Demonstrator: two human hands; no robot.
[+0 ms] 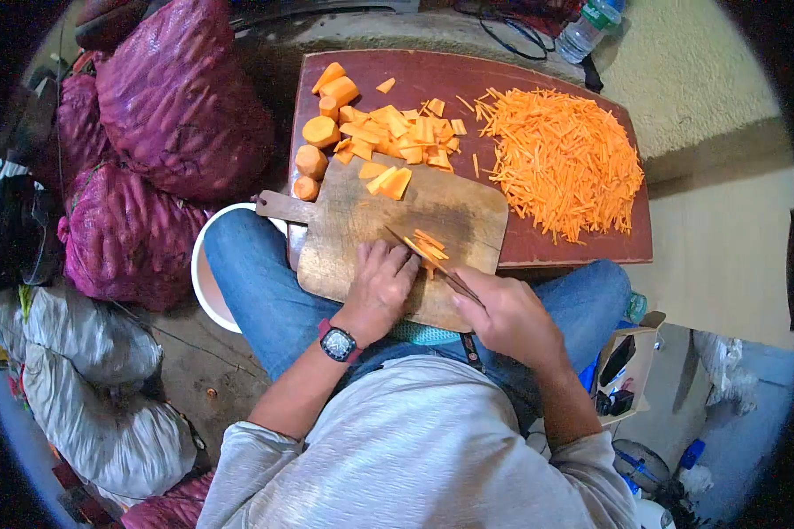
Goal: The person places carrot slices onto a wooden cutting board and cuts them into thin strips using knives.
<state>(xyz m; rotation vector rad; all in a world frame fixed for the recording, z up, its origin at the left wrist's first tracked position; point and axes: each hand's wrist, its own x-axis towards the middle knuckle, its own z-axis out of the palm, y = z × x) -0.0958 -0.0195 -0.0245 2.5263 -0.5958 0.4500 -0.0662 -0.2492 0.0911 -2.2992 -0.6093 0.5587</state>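
Observation:
My right hand is wrapped round the handle of a knife, whose blade points up and left over the wooden cutting board. Beside the blade, my left hand presses down on the board with bent fingers; what lies under them is hidden. A few thin carrot sticks rest against the blade's far side. Carrot slices lie on the board's upper part. Behind it are carrot chunks and more slices. A large heap of carrot sticks sits on the red table at the right.
Purple mesh sacks and white sacks stand at the left. A white tub is beside my left knee. A plastic bottle lies at the back right, near a black cable. An open box stands at the right.

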